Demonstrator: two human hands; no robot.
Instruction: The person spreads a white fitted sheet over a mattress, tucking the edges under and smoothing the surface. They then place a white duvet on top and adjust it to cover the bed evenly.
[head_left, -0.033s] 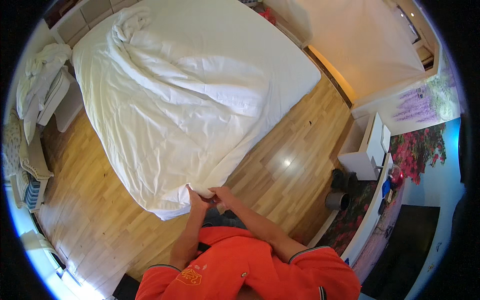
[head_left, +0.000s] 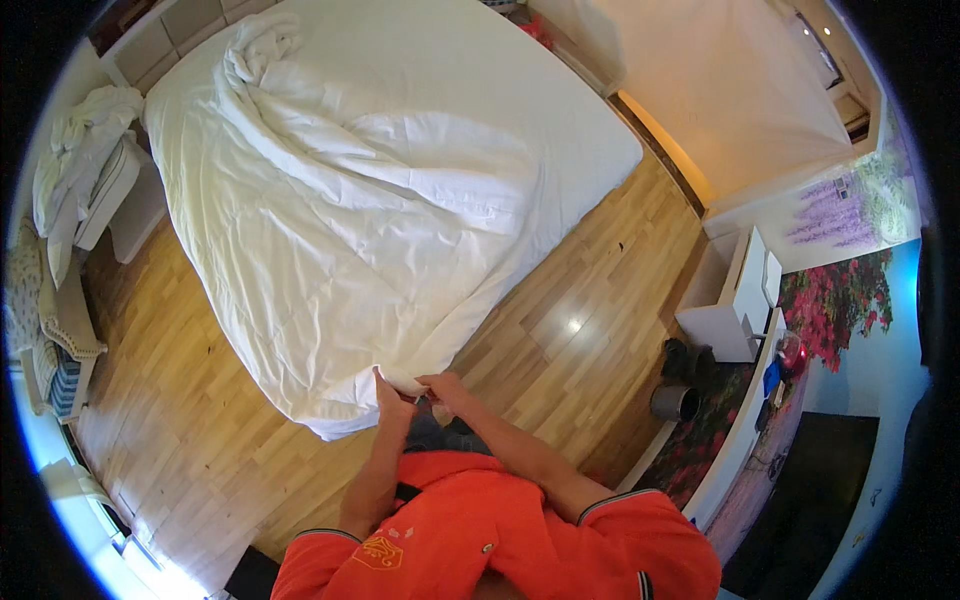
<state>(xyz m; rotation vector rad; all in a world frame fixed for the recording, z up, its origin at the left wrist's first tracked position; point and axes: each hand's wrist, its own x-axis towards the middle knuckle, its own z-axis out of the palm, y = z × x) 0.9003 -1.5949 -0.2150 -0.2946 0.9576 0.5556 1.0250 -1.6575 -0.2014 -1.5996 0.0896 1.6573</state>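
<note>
A white duvet (head_left: 330,260) lies rumpled over the near and left part of the bed, its near end hanging over the foot. Close to my body, my left hand (head_left: 393,397) pinches the near edge of the duvet. My right hand (head_left: 446,391) grips the same edge just to the right, and a small fold of cloth rises between the two hands. Some fingertips are hidden by the cloth. Beyond the duvet, a smooth white sheet (head_left: 420,60) covers the mattress.
Wooden floor (head_left: 570,300) runs along both sides of the bed. White bedding (head_left: 85,140) is heaped on furniture at the left, near a cushioned seat (head_left: 70,345). At the right are a white cabinet (head_left: 735,300), a dark bin (head_left: 675,402) and a long shelf (head_left: 735,440).
</note>
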